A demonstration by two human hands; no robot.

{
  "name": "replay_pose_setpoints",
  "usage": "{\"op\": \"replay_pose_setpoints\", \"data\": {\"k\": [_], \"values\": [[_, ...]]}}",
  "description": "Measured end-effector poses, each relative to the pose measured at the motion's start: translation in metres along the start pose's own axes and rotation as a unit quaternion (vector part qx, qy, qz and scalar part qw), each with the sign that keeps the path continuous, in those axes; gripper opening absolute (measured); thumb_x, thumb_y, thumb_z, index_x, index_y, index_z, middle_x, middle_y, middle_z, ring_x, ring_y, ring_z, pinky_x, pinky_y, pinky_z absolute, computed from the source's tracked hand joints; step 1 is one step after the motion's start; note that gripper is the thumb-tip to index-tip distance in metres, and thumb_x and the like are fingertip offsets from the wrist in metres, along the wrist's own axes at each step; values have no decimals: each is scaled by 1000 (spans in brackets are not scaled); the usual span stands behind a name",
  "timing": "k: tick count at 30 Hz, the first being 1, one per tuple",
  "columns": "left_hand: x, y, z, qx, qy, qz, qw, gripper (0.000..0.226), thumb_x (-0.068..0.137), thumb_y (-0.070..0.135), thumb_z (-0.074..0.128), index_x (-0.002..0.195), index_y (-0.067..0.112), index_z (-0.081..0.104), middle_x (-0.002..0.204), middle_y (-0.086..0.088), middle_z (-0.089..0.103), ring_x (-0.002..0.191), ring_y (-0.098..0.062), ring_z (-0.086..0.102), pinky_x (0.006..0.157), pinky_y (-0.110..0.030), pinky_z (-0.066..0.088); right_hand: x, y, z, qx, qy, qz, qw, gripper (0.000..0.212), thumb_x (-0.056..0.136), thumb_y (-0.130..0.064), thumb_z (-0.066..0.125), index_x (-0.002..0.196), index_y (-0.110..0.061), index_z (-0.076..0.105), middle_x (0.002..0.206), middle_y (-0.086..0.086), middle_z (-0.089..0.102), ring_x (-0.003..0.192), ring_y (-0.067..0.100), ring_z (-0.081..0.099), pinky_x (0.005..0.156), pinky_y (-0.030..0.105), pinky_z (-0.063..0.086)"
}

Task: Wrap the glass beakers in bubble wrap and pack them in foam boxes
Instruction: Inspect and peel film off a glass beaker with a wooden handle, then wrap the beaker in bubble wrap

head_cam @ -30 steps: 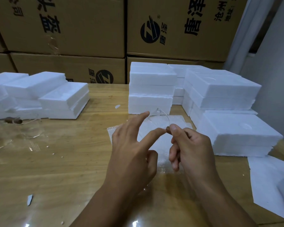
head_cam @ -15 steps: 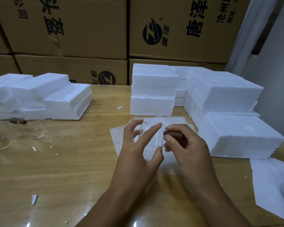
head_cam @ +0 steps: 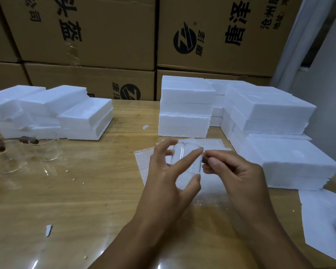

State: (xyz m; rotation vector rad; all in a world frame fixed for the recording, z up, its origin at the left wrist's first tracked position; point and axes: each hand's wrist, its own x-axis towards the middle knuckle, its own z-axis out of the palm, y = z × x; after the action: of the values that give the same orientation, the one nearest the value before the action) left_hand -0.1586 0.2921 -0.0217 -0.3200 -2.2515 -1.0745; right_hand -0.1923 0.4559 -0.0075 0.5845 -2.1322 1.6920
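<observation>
Left hand (head_cam: 169, 171) grips a clear glass beaker (head_cam: 184, 162) lying on its side, fingers spread around it. Right hand (head_cam: 233, 171) pinches a dark stopper (head_cam: 204, 159) at the beaker's mouth. Beneath both hands lies bubble wrap (head_cam: 144, 162) on the wooden worktop (head_cam: 85, 191). Closed foam boxes (head_cam: 184, 105) stand beyond the hands; further beakers (head_cam: 45, 148) sit far left. Cardboard cartons (head_cam: 97, 32) line the back.

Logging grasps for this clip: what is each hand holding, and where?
Left hand holds the clear beaker around its body; right hand pinches a small dark piece at its mouth.
</observation>
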Motion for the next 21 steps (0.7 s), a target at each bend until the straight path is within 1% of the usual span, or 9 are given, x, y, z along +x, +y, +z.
{"op": "replay_pose_setpoints", "data": {"k": [2,4,7,10,12,14,17,18,21], "values": [[0,0,0,6,2,35,999,46,89,38,63,132,51,55,147,16,30,129,-4,41,96,-4,34,1,1,-2,28,25,31,999,20,93,-18,64,102,-33,76,96,-12,76,86,11,74,79,24,58],[6,-6,-5,-49,31,23,998,38,94,31,56,131,41,60,137,18,46,119,-2,53,91,-5,39,5,4,-6,65,67,57,994,21,92,-14,65,98,-31,77,92,-8,77,83,14,75,77,26,59],[37,-36,-21,-57,99,-146,983,39,94,10,48,124,29,65,113,15,66,103,-4,63,85,-15,45,10,6,-13,93,132,80,984,21,92,-9,65,95,-24,78,90,-4,78,83,17,75,77,23,58],[75,-77,-31,45,-1,-302,952,46,93,1,44,132,18,61,128,-1,65,114,-14,58,90,-22,41,11,8,-14,76,172,78,979,21,92,-9,64,96,-25,77,91,-6,78,84,13,75,76,20,57],[95,-95,-28,79,-90,-337,934,46,96,4,47,139,17,55,140,-5,57,126,-21,53,100,-28,40,12,10,-12,58,178,75,979,23,93,-10,63,94,-29,76,90,-7,77,84,10,74,79,20,57],[108,-105,-20,131,-167,-331,919,44,101,15,47,145,20,49,147,-5,51,134,-25,47,107,-32,38,13,12,-12,48,178,70,980,26,93,-10,63,90,-33,75,90,-8,77,83,10,74,77,20,57],[124,-108,-9,210,-238,-284,905,45,100,18,44,145,25,48,143,-5,54,133,-29,46,111,-42,38,12,13,-12,48,177,59,981,30,93,-8,63,87,-35,75,91,-6,76,83,10,74,78,21,56],[129,-108,-8,225,-246,-273,902,45,98,17,46,142,26,51,140,-6,56,130,-29,48,109,-44,40,12,12,-11,48,177,54,982,31,93,-7,63,87,-35,75,91,-6,76,83,10,74,78,20,56],[134,-102,-6,244,-263,-263,896,34,92,13,55,124,16,65,126,-6,64,117,-26,57,94,-33,47,12,11,-12,46,178,49,982,31,93,-6,62,90,-34,73,91,-5,76,83,10,73,78,20,56]]}}
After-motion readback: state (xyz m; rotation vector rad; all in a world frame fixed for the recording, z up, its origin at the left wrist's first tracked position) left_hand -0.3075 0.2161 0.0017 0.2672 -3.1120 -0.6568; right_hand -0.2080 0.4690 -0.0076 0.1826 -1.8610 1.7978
